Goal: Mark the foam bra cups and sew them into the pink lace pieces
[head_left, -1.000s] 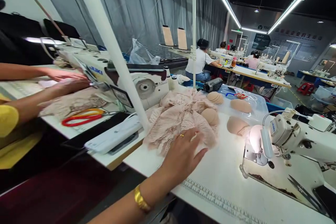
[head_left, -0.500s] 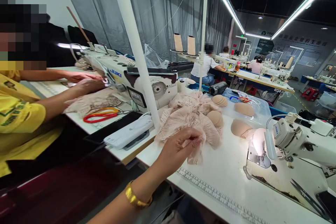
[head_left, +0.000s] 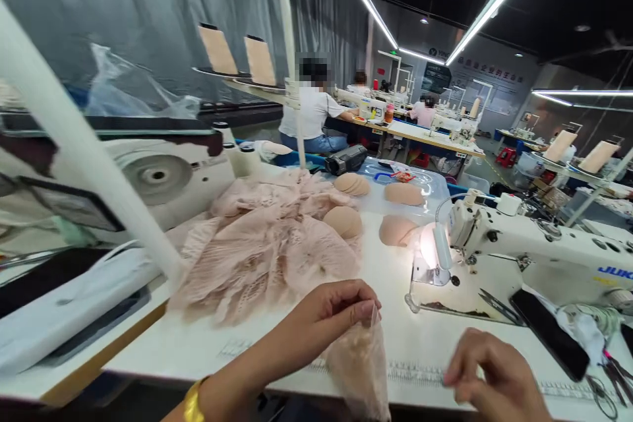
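My left hand (head_left: 341, 310) pinches the top of a sheer pale-pink lace piece (head_left: 363, 369) between thumb and fingers. The fabric hangs down over the front edge of the white table. My right hand (head_left: 494, 369) is to the right of it, somewhat blurred, fingers bent and apart from the thumb, with nothing visible in it. Beyond my left hand spreads a heap of pale-pink lace fabric (head_left: 267, 250), with a round beige pad (head_left: 343, 221) lying on its right side. Further right, a beige cup (head_left: 395, 231) lies beside the lit needle area of the sewing machine (head_left: 544, 244).
A black phone (head_left: 551, 336) and thread snips (head_left: 502, 306) lie by the machine. A printed ruler (head_left: 415, 372) runs along the front edge. Stacked pads (head_left: 352, 183), a clear plastic lid (head_left: 435, 188) and a camcorder (head_left: 346, 159) sit behind. Another machine (head_left: 153, 175) stands left.
The view has swung right, so the co-worker in yellow is out of sight. My left hand has drawn the lace piece away from the heap. My right hand has come into view.
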`<action>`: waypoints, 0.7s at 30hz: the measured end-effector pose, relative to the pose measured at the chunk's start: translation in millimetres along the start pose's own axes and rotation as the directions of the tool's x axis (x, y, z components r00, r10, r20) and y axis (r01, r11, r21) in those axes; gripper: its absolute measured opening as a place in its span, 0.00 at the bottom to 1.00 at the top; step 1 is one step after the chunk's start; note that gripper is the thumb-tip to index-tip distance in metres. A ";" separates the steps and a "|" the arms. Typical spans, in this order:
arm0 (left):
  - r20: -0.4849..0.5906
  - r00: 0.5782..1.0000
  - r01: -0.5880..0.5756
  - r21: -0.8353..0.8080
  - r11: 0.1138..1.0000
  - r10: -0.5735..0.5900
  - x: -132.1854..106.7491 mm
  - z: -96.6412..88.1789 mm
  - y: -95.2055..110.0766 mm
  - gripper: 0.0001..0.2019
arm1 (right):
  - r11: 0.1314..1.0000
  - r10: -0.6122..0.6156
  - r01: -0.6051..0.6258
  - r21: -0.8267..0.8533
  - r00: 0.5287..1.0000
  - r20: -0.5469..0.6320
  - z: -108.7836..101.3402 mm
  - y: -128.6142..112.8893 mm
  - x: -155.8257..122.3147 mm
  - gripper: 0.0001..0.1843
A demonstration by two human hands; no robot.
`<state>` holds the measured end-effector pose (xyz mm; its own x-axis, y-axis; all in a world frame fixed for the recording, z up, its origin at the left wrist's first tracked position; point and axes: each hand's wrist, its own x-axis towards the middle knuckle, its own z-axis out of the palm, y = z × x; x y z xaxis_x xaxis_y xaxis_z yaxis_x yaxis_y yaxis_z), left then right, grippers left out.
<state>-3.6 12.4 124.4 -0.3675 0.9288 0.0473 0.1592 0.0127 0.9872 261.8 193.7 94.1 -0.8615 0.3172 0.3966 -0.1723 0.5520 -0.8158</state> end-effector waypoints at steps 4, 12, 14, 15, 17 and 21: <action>-0.032 0.999 -0.031 0.145 0.989 0.036 12.6 10.4 -4.9 0.19 | 0.995 -0.048 0.041 -0.087 0.996 -0.077 38.1 9.7 26.3 0.27; -0.143 0.990 0.063 0.320 0.945 -0.017 29.5 25.2 -11.9 0.24 | 0.870 -0.331 0.200 -0.452 0.914 -0.234 77.0 21.0 54.7 0.12; -0.176 0.984 0.081 0.355 0.932 -0.019 34.0 23.7 -18.9 0.25 | 0.820 -0.439 0.284 -0.497 0.869 -0.229 74.3 22.1 54.7 0.15; -0.176 0.984 0.090 0.387 0.918 -0.023 36.8 21.2 -22.9 0.25 | 0.805 -0.483 0.329 -0.494 0.847 -0.222 73.5 22.3 53.0 0.16; -0.157 0.987 0.110 0.470 0.876 -0.039 44.9 12.7 -30.1 0.24 | 0.822 -0.504 0.383 -0.421 0.833 -0.228 72.8 23.2 48.5 0.12; -0.154 0.988 0.082 0.638 0.765 0.023 77.6 -12.1 -33.4 0.17 | 0.996 -0.071 0.058 -0.060 0.969 -0.238 65.9 34.5 54.9 0.09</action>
<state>-48.5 79.6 97.0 -0.5007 0.8606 0.0931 0.6767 0.3221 0.6620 177.2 179.4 60.0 -0.7089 0.4513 0.5420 -0.1931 0.6149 -0.7646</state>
